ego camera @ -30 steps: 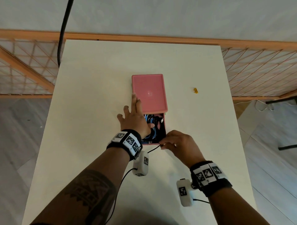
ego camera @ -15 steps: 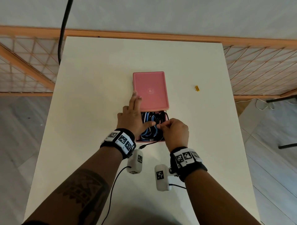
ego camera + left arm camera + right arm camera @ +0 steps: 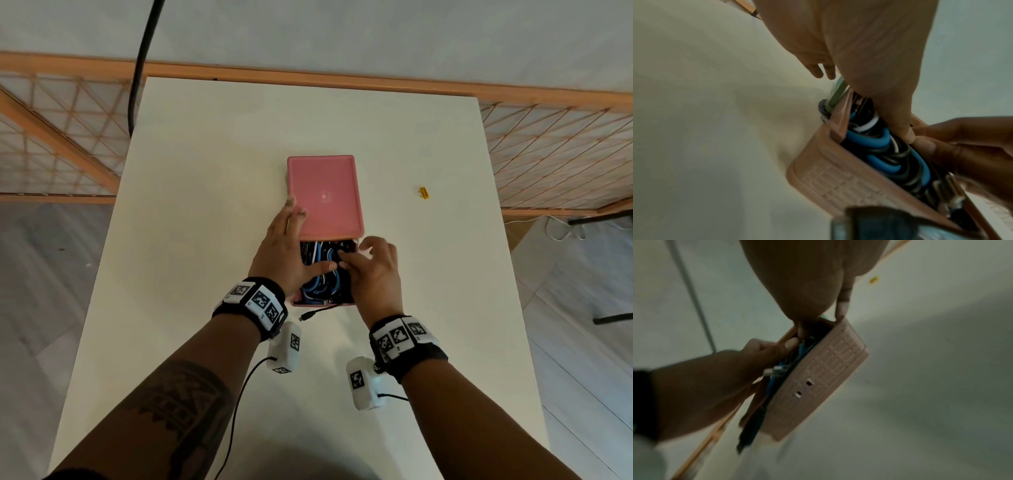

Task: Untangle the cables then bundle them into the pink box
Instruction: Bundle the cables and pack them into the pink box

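The pink box (image 3: 308, 303) lies mid-table, its pink lid (image 3: 325, 195) slid back over the far half. Blue, black and white cables (image 3: 318, 284) fill the uncovered near half, coiled together (image 3: 865, 141). My left hand (image 3: 291, 240) lies flat along the lid's left edge, and its thumb presses down on the cables. My right hand (image 3: 356, 251) is curled over the box's right side. Its thumb and a fingertip (image 3: 931, 144) pinch a black cable beside the left thumb. One finger (image 3: 840, 311) touches the box's rim. A black plug end (image 3: 305, 317) trails out over the near wall.
A small yellow piece (image 3: 424, 193) lies on the white table (image 3: 205, 171) to the right of the box. A thick black cable (image 3: 144, 61) hangs past the far left corner. Wooden lattice railings (image 3: 548, 154) flank the table.
My right hand moved from the box's near edge up into the box, drawing the black cable in. The left hand slid further along the lid's left edge.
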Demonstrator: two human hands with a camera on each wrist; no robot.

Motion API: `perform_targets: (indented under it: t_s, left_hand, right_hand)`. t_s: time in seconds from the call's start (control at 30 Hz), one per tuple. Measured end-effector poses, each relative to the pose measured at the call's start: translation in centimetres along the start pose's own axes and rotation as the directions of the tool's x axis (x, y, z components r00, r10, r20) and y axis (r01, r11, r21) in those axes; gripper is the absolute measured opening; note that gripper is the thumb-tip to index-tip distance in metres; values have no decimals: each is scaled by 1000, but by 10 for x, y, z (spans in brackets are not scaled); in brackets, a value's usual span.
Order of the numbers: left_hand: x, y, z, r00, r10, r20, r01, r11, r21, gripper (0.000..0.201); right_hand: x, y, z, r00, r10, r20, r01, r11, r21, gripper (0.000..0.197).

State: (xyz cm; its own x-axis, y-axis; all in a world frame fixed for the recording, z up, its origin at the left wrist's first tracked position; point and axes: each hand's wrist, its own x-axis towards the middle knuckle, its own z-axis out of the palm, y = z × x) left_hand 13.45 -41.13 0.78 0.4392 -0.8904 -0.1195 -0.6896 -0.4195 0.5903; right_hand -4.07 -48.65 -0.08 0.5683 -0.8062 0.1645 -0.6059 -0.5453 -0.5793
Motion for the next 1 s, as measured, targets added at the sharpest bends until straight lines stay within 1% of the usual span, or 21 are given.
perform_targets:
  t_s: [0.03,0.1,0.2,0.27,0.37,0.43,0.5,0.57,0.63,0.67,0.73,0.8,0.83,0.93,1.0]
  left_hand:
    - [0,0,0,1000,4,1,-4,1000,-1,114]
    - [1,-1,0,1000,10,6,-10,1000,-8,114]
    - [2,-3,3,1000,8,6,-7,999,-46,114]
    - [2,-2,7,1000,5,-3,-5,998,-59,112]
    - [6,3,13,998,-23,-63,19,998,-66,101]
    - [8,6,15,992,-44,-116,35,996,-76,92]
    - [10,6,16,986,-44,-160,30,996,-87,86]
    - [11,7,17,982,-41,-184,24,996,-91,82]
    - [13,9,18,981,-44,-188,28,996,-85,78]
    - [14,11,17,981,-47,-188,33,997,-76,76]
    - [16,14,15,983,-46,-179,35,997,-63,73]
    - [14,15,12,988,-25,-153,17,998,-59,74]
    - [13,14,9,993,-17,-117,10,999,-53,79]
    - [7,7,-8,998,-7,70,7,1000,-8,107]
    - [5,5,-24,976,-6,219,-2,999,38,127]
  right_hand:
    - [1,4,2,999,46,-17,-44,995,89,13]
    - [2,11,5,993,121,9,-119,961,251,13]
    - [2,14,9,989,140,39,-145,916,374,13]
    - [4,14,12,992,128,6,-122,929,349,14]
    - [11,12,16,988,118,-102,-84,953,292,12]
    - [15,8,20,973,166,-160,-110,945,309,13]
    - [18,6,22,956,224,-191,-149,927,345,16]
    - [20,3,23,939,291,-183,-199,895,399,28]
    - [25,2,21,930,341,-136,-248,856,453,44]
    - [28,1,20,926,360,-111,-268,838,476,47]
    - [32,0,18,925,371,-80,-289,824,487,47]
    - [32,0,17,931,360,-57,-288,823,490,45]
    - [31,0,16,934,355,-32,-293,815,500,45]
    - [33,3,8,948,312,64,-305,828,470,49]
    - [36,6,-4,949,275,155,-315,852,418,52]
